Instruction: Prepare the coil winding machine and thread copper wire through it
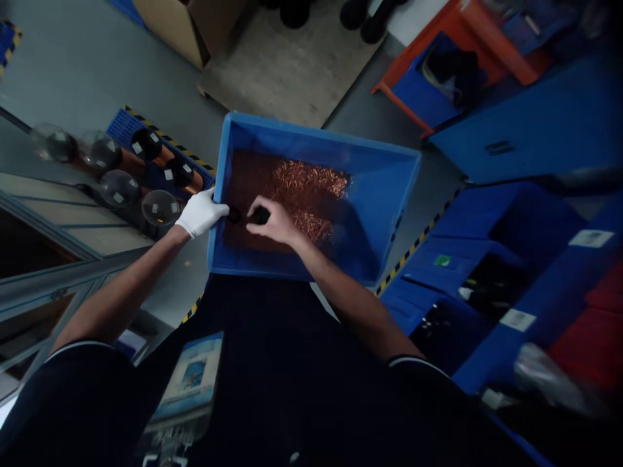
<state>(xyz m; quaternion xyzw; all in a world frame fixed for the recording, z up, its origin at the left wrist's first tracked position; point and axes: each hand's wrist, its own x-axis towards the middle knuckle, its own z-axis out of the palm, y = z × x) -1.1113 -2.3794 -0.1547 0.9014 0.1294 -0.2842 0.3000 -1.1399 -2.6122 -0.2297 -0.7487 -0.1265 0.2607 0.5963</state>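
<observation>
Head view: dim and blurred, so the small dark object (260, 216) pinched in the bare right hand (275, 220) is hard to identify. The gloved left hand (200, 213) grips the rim of the blue bin (384, 188), which holds copper shavings (306, 191).

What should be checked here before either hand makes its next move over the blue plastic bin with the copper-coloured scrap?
1. Left hand in a white glove rests on the rim of the blue plastic bin: ok.
2. Bare right hand is inside the bin, closed on a small black round piece: ok.
3. A second small dark piece sits at the gloved fingertips; whether it is gripped: cannot tell.
4. Right hand is ungloved beside the tangled copper-coloured shavings: not ok.
5. Picture is sharp enough to identify the black pieces: not ok.
</observation>
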